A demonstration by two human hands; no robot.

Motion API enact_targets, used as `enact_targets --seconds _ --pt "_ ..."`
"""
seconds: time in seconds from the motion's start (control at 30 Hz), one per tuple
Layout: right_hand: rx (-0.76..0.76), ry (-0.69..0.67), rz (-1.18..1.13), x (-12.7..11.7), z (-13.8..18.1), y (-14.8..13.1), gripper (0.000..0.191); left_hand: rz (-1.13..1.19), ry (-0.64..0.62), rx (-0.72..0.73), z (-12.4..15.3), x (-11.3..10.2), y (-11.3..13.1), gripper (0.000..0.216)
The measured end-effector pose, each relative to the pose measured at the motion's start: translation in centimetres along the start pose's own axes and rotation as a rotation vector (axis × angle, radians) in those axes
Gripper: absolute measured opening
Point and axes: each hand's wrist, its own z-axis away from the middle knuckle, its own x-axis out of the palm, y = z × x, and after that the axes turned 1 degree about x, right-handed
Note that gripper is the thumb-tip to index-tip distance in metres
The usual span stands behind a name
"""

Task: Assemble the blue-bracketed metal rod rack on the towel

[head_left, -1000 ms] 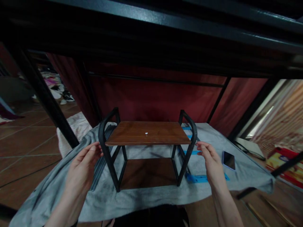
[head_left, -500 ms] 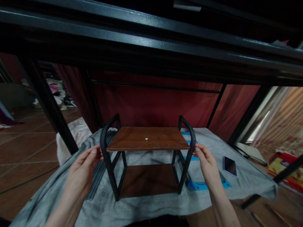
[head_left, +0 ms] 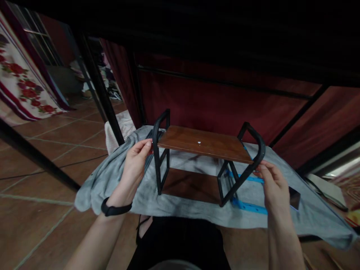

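Two-tier rack [head_left: 215, 146] in head view, sitting on grey cloth [head_left: 182, 208]. Left hand [head_left: 135, 161] pinched up at left frame [head_left: 156, 165], right hand [head_left: 274, 183] curled by right frame [head_left: 261, 148]; honestly can't tell if either's gripping anything. Blue strips [head_left: 250, 206], phone [head_left: 294, 197] near right hand.

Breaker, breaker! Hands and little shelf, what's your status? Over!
Left hand at the little shelf's left side, right hand at its right; grip unclear. Shelf standing on gray cloth. Phone and blue pieces near right hand.

Smooth wood-grain board [head_left: 206, 144]; metal frame [head_left: 157, 165]
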Motion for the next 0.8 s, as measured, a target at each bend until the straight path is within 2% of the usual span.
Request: enact_targets --seconds 0.3,0.47,0.6,0.8 --pt "0.111 0.007 -0.049 -1.0 -0.8 0.9 0.036 0.036 -0.024 -0.064 -0.4 0.3 0.6 0.036" --pt "0.096 0.006 -0.072 -0.9 -0.8 1.1 0.035 0.015 -0.031 -0.052 -0.5 0.6 0.6 0.039" --pt "0.048 -0.042 -0.022 -0.4 -0.6 0.3 0.031 0.005 0.0 -0.08 -0.4 0.4 0.0 0.036" --pt "0.018 -0.026 0.03 -0.4 -0.4 -1.0 0.033 0.037 0.005 -0.1 -0.3 0.5 -0.6 0.028"
